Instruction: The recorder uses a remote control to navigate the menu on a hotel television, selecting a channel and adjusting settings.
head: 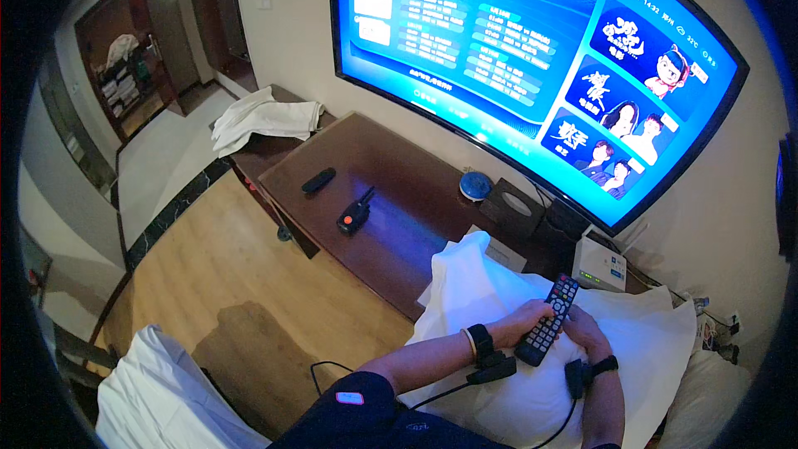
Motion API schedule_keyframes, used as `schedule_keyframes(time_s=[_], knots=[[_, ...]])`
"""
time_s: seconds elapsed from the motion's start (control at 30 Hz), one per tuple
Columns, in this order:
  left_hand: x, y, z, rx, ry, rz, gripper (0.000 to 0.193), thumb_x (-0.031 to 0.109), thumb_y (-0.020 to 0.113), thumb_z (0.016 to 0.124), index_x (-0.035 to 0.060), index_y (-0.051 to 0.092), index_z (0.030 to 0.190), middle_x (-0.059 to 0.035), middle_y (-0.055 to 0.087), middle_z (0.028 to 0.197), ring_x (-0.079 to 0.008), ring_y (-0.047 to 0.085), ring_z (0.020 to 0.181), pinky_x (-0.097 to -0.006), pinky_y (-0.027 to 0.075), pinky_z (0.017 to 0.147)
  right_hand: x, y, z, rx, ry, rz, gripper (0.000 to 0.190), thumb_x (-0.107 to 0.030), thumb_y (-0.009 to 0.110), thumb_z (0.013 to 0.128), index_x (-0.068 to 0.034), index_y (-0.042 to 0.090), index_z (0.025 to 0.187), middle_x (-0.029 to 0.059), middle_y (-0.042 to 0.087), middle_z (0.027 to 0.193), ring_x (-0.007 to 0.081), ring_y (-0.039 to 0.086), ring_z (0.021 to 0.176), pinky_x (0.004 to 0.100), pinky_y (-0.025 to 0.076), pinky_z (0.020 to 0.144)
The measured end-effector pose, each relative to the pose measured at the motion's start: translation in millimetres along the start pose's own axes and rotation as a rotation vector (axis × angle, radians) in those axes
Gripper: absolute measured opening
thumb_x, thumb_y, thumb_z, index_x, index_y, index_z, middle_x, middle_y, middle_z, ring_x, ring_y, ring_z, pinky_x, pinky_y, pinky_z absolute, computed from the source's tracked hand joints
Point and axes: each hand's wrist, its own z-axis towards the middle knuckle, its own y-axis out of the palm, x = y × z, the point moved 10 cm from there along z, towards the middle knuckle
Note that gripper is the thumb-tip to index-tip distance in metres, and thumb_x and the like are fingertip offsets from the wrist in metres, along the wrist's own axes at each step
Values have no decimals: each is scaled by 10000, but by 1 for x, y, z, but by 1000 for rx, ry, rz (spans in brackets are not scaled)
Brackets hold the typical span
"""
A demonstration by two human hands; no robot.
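Note:
Before me, tilted upright, is a black remote control with pale buttons and a few coloured ones at its top. My left hand grips its left side, the thumb over the keypad. From the right, my right hand reaches to its edge, with fingers partly hidden behind it. Each wrist wears a black band with a cabled device. Beneath both hands spreads a bulky white cloth, which looks like a pillow or bedding. A large lit television hangs on the wall ahead, displaying a menu page.
On the brown desk lie a walkie-talkie and a second black remote. Along the wall stand a blue round container, a dark tissue box and a white router. White towels lie at the desk's far end.

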Motion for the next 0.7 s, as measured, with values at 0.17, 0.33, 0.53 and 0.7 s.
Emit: schedule_keyframes(time_s=[0.17,0.33,0.53,0.7], knots=[[-2,1,-3,6,-27,-61,281,203,400,835,-26,554,888,-104,617,762,-159,597,633,-271,501,589,5,5,5,36,-88,-13,419,-366,472,830,-60,512,1114,191,530,1119,346,487,1054,412,381,895],[-12,1,1,-9,-67,-105,263,203,408,823,-11,546,888,-96,609,759,-162,590,641,-282,492,600,-1,0,0,58,-73,-129,431,-380,468,829,-49,506,1104,203,541,1074,361,498,1019,424,389,879],[-3,-7,-5,34,-135,-118,312,193,396,796,-33,500,984,-130,603,834,-211,603,728,-327,507,686,-15,-1,8,-3,-66,-132,488,-442,465,824,-80,497,1149,173,511,1155,333,490,1053,418,387,884],[-7,5,6,22,-167,-177,326,203,358,837,-30,476,1032,-153,600,892,-235,601,806,-338,493,742,2,-9,4,94,-77,-110,512,-477,444,825,-75,508,1137,163,515,1153,328,488,1058,426,390,872]])
